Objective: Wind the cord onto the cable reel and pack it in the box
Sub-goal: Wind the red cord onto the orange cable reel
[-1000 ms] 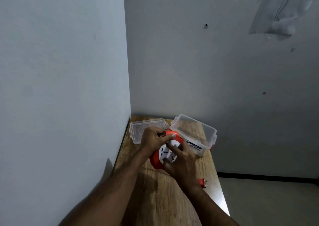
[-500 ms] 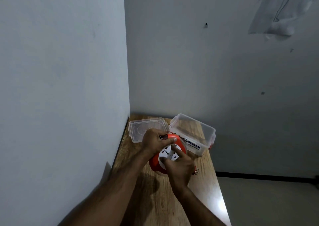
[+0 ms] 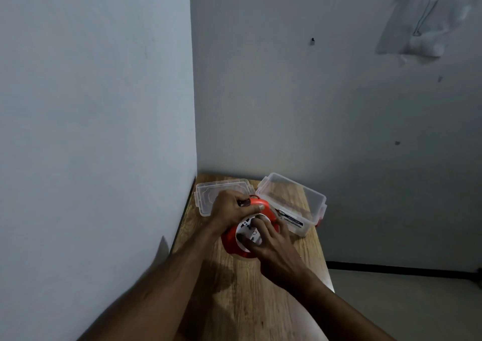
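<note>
Reel (image 3: 232,239), orange with a white socket face, sits low and centre in the frame, held just above the table (image 3: 242,301) between both hands. I see the left hand (image 3: 229,210) wrapped over its upper-left rim, fingers curled round the orange edge, thumb lying along the top near a small orange handle. The right hand (image 3: 273,246) comes in from the lower right, its fingers spread on the white face, fingertips (image 3: 257,219) pressing near the sockets; they look slightly bent, and I cannot tell whether they hook onto anything. So the reel lies between the two grips, the left one clasping the rim, the right one on the face.

Just beyond the reel, toward the upper right, stands the box (image 3: 310,197), clear plastic, open, with a label on its near wall and a red latch at its right end. The reel's far edge is just beside that near wall; whether they touch I cannot tell. To the left of the box, behind the left hand, lies the lid (image 3: 208,194), flat on the table and partly hidden by the knuckles. The cord is not clearly visible to me.
</note>
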Available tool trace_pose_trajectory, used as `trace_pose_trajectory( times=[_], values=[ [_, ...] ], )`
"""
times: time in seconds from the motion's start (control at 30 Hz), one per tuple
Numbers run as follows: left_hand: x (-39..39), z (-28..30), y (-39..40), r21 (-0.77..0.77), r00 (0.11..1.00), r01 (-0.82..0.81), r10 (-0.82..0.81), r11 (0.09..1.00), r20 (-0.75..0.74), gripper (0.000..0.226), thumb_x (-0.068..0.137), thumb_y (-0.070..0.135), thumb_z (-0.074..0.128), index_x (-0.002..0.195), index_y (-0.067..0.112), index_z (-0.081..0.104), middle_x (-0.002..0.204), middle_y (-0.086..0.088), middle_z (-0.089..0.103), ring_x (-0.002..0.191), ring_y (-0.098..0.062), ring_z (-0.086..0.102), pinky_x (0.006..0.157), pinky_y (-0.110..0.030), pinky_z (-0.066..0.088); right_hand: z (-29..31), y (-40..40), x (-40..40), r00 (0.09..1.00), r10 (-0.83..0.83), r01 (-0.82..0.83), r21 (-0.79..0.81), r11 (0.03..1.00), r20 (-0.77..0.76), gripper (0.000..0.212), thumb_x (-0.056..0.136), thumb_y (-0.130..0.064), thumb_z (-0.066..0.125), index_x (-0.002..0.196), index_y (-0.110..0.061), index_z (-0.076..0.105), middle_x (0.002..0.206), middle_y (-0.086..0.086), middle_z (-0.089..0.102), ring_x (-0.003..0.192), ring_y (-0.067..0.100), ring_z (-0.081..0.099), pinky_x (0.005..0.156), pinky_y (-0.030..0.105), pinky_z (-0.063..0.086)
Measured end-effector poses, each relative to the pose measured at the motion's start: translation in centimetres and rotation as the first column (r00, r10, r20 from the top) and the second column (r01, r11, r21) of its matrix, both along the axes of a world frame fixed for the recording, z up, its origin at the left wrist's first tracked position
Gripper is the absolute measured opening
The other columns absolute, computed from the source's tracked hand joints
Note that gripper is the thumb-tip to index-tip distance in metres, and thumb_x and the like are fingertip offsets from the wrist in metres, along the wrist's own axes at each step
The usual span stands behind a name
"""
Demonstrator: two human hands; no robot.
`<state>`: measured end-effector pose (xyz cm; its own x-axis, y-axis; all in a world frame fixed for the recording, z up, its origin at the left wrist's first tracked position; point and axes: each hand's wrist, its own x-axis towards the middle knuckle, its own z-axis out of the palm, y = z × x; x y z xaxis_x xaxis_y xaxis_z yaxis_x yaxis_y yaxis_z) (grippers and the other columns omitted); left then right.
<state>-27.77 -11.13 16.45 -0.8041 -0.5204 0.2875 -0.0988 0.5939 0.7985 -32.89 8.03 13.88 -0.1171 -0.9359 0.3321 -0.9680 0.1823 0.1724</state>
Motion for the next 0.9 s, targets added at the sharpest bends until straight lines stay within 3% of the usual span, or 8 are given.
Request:
trace_pose_trajectory(
  times=[0.27, 0.37, 0.5, 0.6, 0.73, 0.8, 0.9],
  values=[
    [0.2, -0.3, 0.1, -0.021, 1.0, 0.03, -0.029, 0.999, 0.01, 0.051, 0.075, 0.062, 0.079, 0.106, 0.021, 0.082, 0.093, 0.005, 0.081, 0.08, -0.003, 0.074, 0.076, -0.035, 0.064, 0.5, -0.3, -0.2, 0.997, 0.033, -0.034, -0.015, 0.999, -0.07, 0.075, 0.076, -0.035, 0.084, 0.142, -0.032, 0.049, 0.149, 0.013, 0.044, 0.139, 0.035, 0.047, 0.11, 0.064, 0.038],
    [0.0, -0.1, 0.6, -0.039, 1.0, 0.009, -0.01, 0.999, -0.009, 0.06, 0.071, 0.07, 0.074, 0.105, 0.022, 0.082, 0.093, 0.005, 0.081, 0.08, -0.004, 0.074, 0.076, -0.037, 0.063, 0.3, -0.9, -0.5, 0.995, 0.015, -0.022, -0.075, 0.997, -0.1, 0.068, 0.073, -0.039, 0.085, 0.134, -0.027, 0.057, 0.14, 0.013, 0.053, 0.13, 0.034, 0.056, 0.108, 0.063, 0.042],
    [-0.5, 0.3, 0.7, -0.092, 1.0, 0.0, -0.002, 0.996, -0.022, 0.064, 0.07, 0.074, 0.071, 0.108, 0.023, 0.082, 0.096, 0.005, 0.081, 0.082, -0.005, 0.074, 0.077, -0.036, 0.063, 0.0, -1.4, -0.9, 0.997, 0.016, -0.027, -0.148, 0.989, -0.077, 0.062, 0.067, -0.039, 0.088, 0.123, -0.026, 0.066, 0.126, 0.01, 0.05, 0.117, 0.031, 0.058, 0.103, 0.059, 0.048],
    [-0.5, 0.4, 0.6, -0.076, 1.0, -0.008, 0.005, 0.997, -0.031, 0.061, 0.071, 0.072, 0.073, 0.106, 0.024, 0.082, 0.094, 0.007, 0.081, 0.08, -0.003, 0.074, 0.075, -0.036, 0.063, 0.1, -1.6, -1.2, 1.0, 0.002, 0.001, -0.19, 0.982, 0.019, 0.071, 0.059, -0.042, 0.09, 0.123, -0.026, 0.064, 0.119, 0.01, 0.054, 0.107, 0.029, 0.061, 0.095, 0.057, 0.053],
    [-0.4, 0.4, 0.7, -0.055, 0.999, -0.006, 0.003, 0.998, -0.041, 0.053, 0.074, 0.067, 0.075, 0.099, 0.02, 0.083, 0.086, 0.007, 0.08, 0.072, 0.0, 0.072, 0.068, -0.028, 0.061, 0.0, -1.6, -0.9, 0.99, -0.019, 0.054, -0.244, 0.968, 0.142, 0.067, 0.07, -0.047, 0.076, 0.131, -0.025, 0.06, 0.117, 0.012, 0.06, 0.105, 0.029, 0.064, 0.093, 0.054, 0.055],
    [-0.5, 0.4, 1.0, -0.026, 0.997, -0.028, 0.026, 0.999, -0.072, 0.041, 0.078, 0.057, 0.08, 0.093, 0.019, 0.083, 0.079, 0.009, 0.078, 0.067, 0.001, 0.069, 0.063, -0.019, 0.055, -0.2, -1.7, -0.7, 0.961, -0.088, 0.162, -0.273, 0.948, 0.264, 0.066, 0.075, -0.051, 0.069, 0.135, -0.025, 0.058, 0.114, 0.012, 0.062, 0.103, 0.029, 0.065, 0.088, 0.048, 0.058],
    [-0.6, 0.4, 1.4, 0.013, 0.99, -0.088, 0.089, 0.996, -0.112, 0.032, 0.082, 0.047, 0.083, 0.095, 0.018, 0.083, 0.081, 0.016, 0.073, 0.064, 0.005, 0.066, 0.061, -0.007, 0.048, -0.5, -2.0, -0.3, 0.865, -0.2, 0.362, -0.297, 0.884, 0.46, 0.07, 0.073, -0.05, 0.079, 0.135, -0.029, 0.056, 0.11, 0.007, 0.068, 0.096, 0.024, 0.068, 0.078, 0.042, 0.061]
  ],
)
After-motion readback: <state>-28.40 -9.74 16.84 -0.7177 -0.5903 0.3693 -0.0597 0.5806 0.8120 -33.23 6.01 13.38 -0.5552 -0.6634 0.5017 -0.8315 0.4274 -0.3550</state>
